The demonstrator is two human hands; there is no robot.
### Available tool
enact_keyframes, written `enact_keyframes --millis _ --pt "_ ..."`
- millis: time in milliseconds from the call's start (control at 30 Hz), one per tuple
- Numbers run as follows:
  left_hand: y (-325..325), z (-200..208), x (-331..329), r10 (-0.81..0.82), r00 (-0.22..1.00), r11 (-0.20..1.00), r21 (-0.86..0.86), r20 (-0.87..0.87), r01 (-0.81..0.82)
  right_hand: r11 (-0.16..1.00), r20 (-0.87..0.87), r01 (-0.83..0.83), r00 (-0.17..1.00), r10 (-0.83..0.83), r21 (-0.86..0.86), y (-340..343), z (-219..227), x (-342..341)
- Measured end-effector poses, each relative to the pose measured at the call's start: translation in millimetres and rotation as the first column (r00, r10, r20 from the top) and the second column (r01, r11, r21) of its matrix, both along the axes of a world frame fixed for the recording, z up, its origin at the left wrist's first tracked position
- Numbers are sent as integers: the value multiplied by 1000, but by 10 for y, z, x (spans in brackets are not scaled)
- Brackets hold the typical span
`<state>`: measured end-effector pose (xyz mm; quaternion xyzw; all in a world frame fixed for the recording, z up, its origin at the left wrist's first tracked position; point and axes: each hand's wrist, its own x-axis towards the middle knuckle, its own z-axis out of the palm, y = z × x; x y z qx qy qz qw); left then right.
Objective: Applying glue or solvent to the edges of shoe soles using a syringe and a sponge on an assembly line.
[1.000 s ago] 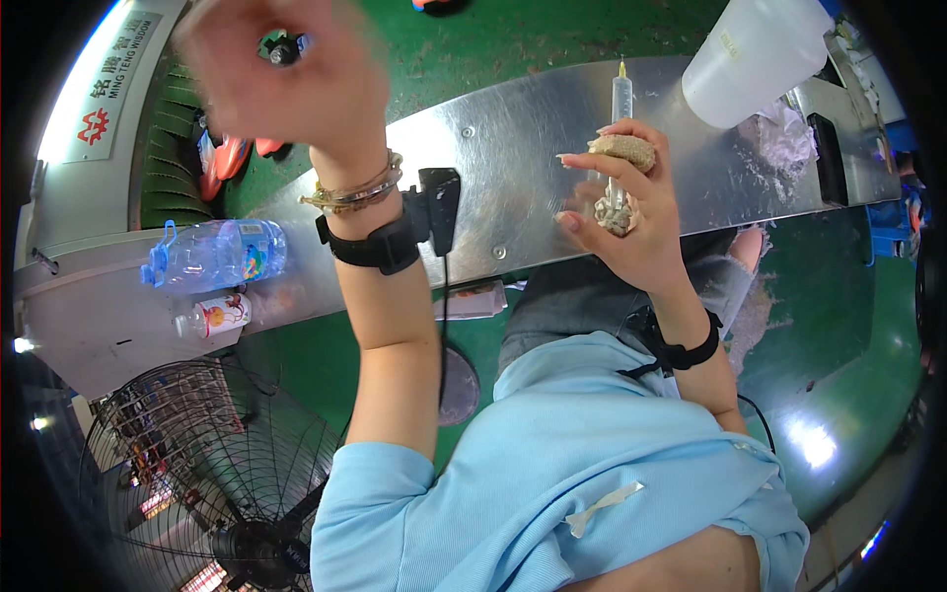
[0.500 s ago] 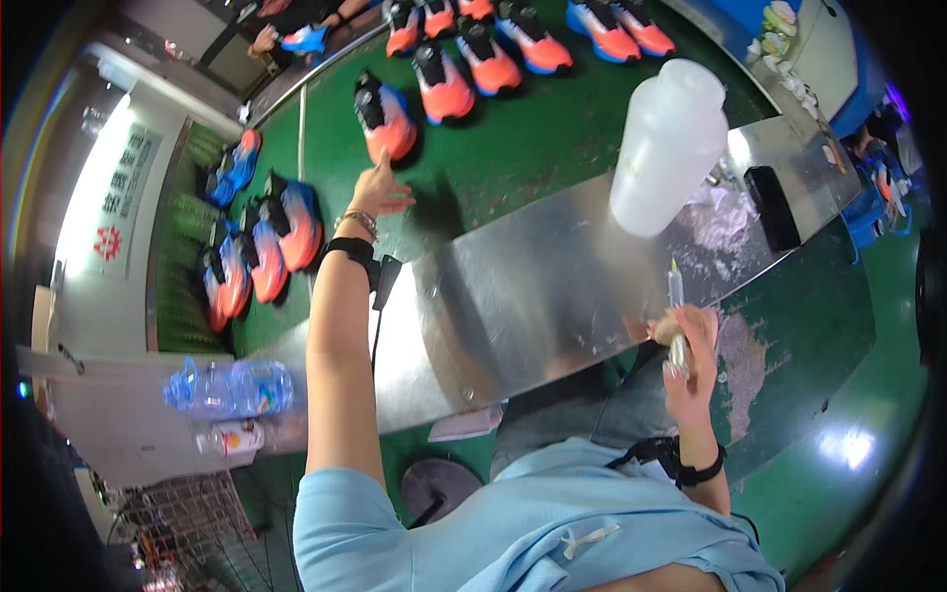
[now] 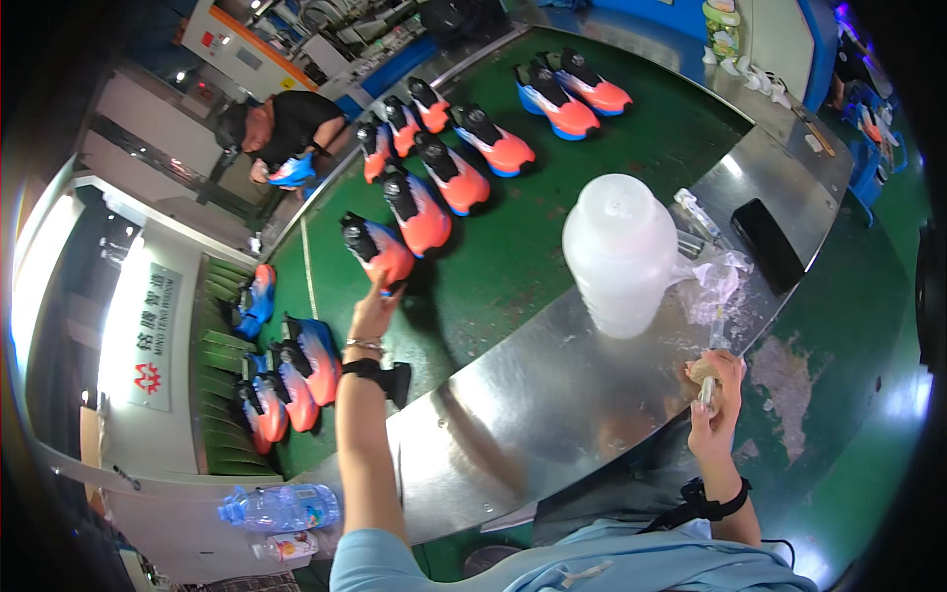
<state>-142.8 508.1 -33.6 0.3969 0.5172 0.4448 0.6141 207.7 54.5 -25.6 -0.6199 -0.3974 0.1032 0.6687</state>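
Observation:
My left hand (image 3: 373,314) reaches out over the green table, its fingers closed around the toe of an orange, white and blue sports shoe (image 3: 379,249) with a black upper part. This shoe stands nearest me in a group of similar shoes (image 3: 419,212). Close to the metal edge on the right, my right hand (image 3: 720,405) is closed on a slim translucent tool (image 3: 718,333). A pale end of it shows between the fingers; its exact kind cannot be made out. A white plastic bottle (image 3: 623,257) stands on the metal strip between my hands.
Crumpled white paper (image 3: 718,281) and a black phone (image 3: 767,247) lie beyond my right hand. More shoes (image 3: 311,360) lean at the left by a green ribbed panel. Clear water bottle (image 3: 286,507) lies lower left. Across the table a person (image 3: 296,128) holds a blue shoe.
The view has tilted up and swung, bringing the person opposite into sight. My left hand's spread fingers have closed on the shoe's toe. My right hand still holds the slim tool.

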Motion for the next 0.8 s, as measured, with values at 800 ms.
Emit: enact_keyframes --millis 800 --pt "-4677 837 -1074 59 991 972 -217 -124 -85 996 -40 90 995 -89 21 35 120 85"
